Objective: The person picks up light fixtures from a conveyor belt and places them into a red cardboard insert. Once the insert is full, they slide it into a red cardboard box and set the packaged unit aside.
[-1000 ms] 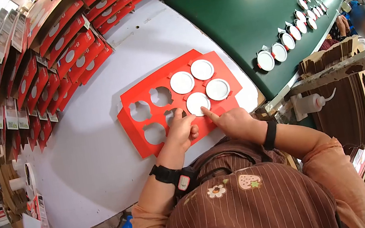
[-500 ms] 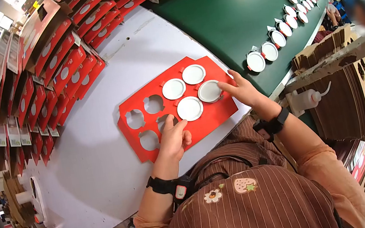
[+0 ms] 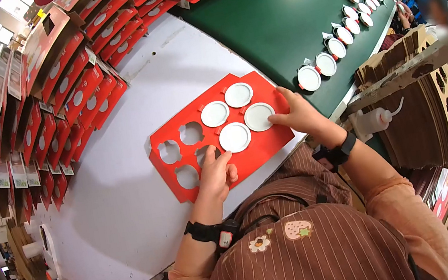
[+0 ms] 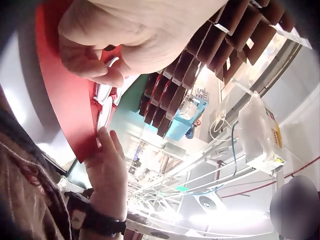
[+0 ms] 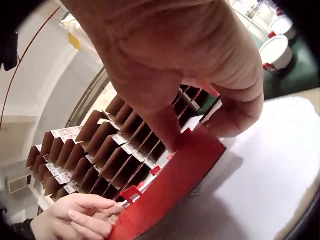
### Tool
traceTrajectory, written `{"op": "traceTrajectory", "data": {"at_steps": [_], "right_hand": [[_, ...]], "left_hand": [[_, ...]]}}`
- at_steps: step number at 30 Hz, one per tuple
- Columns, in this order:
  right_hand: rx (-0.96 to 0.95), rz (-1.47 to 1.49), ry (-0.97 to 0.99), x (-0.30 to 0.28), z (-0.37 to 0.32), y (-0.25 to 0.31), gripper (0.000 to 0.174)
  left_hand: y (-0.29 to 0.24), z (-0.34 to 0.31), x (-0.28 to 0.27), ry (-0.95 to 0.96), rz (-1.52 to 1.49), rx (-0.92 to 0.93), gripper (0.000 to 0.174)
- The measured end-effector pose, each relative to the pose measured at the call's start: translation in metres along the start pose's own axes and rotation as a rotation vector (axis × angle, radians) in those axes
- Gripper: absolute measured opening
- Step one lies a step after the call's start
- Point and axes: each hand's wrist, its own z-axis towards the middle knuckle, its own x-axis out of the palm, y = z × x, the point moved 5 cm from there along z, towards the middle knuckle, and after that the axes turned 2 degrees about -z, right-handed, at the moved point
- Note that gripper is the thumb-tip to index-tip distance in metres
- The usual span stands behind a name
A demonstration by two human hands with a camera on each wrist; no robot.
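Note:
A red cardboard insert [image 3: 255, 154] lies on the white table, tilted slightly. Four round holes are at its left, and white downlights [image 3: 234, 137] fill the holes at its right. My left hand [image 3: 216, 174] grips the near part of the insert, index finger at an empty hole and thumb beside a downlight's rim. At the right end, my right hand [image 3: 302, 114] holds the insert's edge, with the thumb by the nearest right downlight [image 3: 259, 116] and the fingers reaching over the far side. The right wrist view shows the thumb pressed at the red edge [image 5: 175, 175].
Red boxes [image 3: 76, 98] stand in stacked rows at the left and back. More downlights [image 3: 308, 78] line the green table [image 3: 264, 24]. A stack of brown cardboard [image 3: 414, 117], a white bottle [image 3: 374, 120] and another person's hand [image 3: 405, 14] are at the right.
The right index finger has left the near downlight it was pressing. My right hand has moved to the insert's right edge and gripped it. The left hand stays at the same hole.

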Motion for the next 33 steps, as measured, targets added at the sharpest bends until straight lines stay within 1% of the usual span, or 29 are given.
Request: {"op": "traceTrajectory", "data": {"at_steps": [1, 2, 4, 5, 6, 8, 9, 10, 12, 13, 14, 15, 16, 17, 18, 19, 20, 21, 22, 24, 26, 27, 28, 30, 31, 32, 33], "right_hand": [[0.002, -0.037, -0.01, -0.007, 0.002, -0.004, 0.076], [0.148, 0.014, -0.076, -0.031, -0.004, 0.007, 0.063], [0.087, -0.169, -0.383, -0.058, 0.002, -0.023, 0.056], [0.161, -0.234, -0.437, -0.068, 0.004, -0.036, 0.051], [0.176, -0.256, -0.508, -0.073, 0.005, -0.047, 0.05], [0.319, -0.319, -0.432, -0.074, 0.009, -0.066, 0.05], [0.352, -0.327, -0.414, -0.072, 0.013, -0.073, 0.051], [0.43, -0.287, -0.356, -0.068, 0.019, -0.083, 0.053], [0.451, -0.227, -0.226, -0.058, 0.026, -0.085, 0.059], [0.451, -0.184, -0.256, -0.054, 0.027, -0.083, 0.053], [0.448, -0.181, -0.256, -0.051, 0.028, -0.084, 0.053], [0.449, -0.06, -0.321, -0.046, 0.03, -0.088, 0.05], [0.447, 0.063, -0.387, -0.042, 0.032, -0.093, 0.048], [0.389, 0.179, -0.422, -0.041, 0.035, -0.087, 0.043], [0.384, 0.184, -0.419, -0.039, 0.033, -0.084, 0.043], [0.286, 0.221, -0.419, -0.037, 0.031, -0.075, 0.041], [0.189, 0.258, -0.412, -0.039, 0.025, -0.056, 0.039], [0.116, 0.295, -0.364, -0.041, 0.016, -0.031, 0.039], [0.023, 0.216, -0.296, -0.041, 0.008, -0.008, 0.038], [-0.197, 0.191, -0.213, -0.044, -0.015, 0.044, 0.038], [-0.437, 0.116, -0.151, -0.041, -0.035, 0.078, 0.04], [-0.512, 0.123, -0.151, -0.038, -0.043, 0.088, 0.04], [-0.515, 0.133, -0.137, -0.04, -0.049, 0.096, 0.04], [-0.637, 0.099, -0.039, -0.043, -0.063, 0.115, 0.038], [-0.649, 0.158, 0.009, -0.045, -0.067, 0.118, 0.035], [-0.651, 0.159, 0.016, -0.046, -0.068, 0.118, 0.035], [-0.639, 0.316, 0.106, -0.047, -0.067, 0.117, 0.033]], "left_hand": [[-0.002, 0.001, 0.001, 0.011, -0.007, 0.015, 0.068], [-0.002, 0.003, 0.001, 0.029, -0.01, 0.023, 0.068], [-0.001, 0.015, -0.001, -0.001, -0.039, 0.068, 0.067], [0.0, 0.022, -0.001, -0.025, -0.061, 0.072, 0.068], [0.0, 0.027, 0.002, -0.002, -0.058, 0.08, 0.068], [0.0, 0.033, 0.005, -0.004, -0.091, 0.049, 0.068], [0.0, 0.032, 0.007, -0.011, -0.068, 0.051, 0.069], [-0.002, 0.031, 0.009, -0.005, -0.064, 0.054, 0.069], [-0.004, 0.026, 0.009, -0.104, 0.045, -0.008, 0.069], [-0.008, 0.02, 0.011, -0.104, 0.047, -0.005, 0.069], [-0.013, 0.013, 0.01, -0.15, 0.137, 0.032, 0.07], [-0.018, 0.008, 0.008, -0.196, 0.229, 0.069, 0.071], [-0.018, 0.004, 0.007, -0.199, 0.232, 0.076, 0.071], [-0.024, -0.001, 0.005, -0.243, 0.397, 0.203, 0.069], [-0.029, -0.007, 0.003, -0.29, 0.561, 0.33, 0.067], [-0.03, -0.009, 0.001, -0.249, 0.624, 0.43, 0.061], [-0.032, -0.01, 0.002, -0.264, 0.622, 0.43, 0.061], [-0.043, -0.017, 0.017, -0.169, 0.752, 0.647, 0.059], [-0.053, -0.026, 0.034, -0.069, 0.884, 0.861, 0.057], [-0.074, -0.045, 0.066, 0.012, 0.876, 1.021, 0.057], [-0.086, -0.057, 0.084, 0.072, 1.048, 1.136, 0.059], [-0.089, -0.058, 0.088, 0.134, 1.052, 1.141, 0.059], [-0.092, -0.064, 0.09, 0.159, 1.031, 1.158, 0.055], [-0.088, -0.063, 0.08, 0.285, 0.911, 0.917, 0.049], [-0.086, -0.066, 0.075, 0.277, 0.911, 0.912, 0.049], [-0.084, -0.068, 0.07, 0.29, 0.827, 0.873, 0.046], [-0.081, -0.07, 0.066, 0.305, 0.742, 0.834, 0.044]]}}
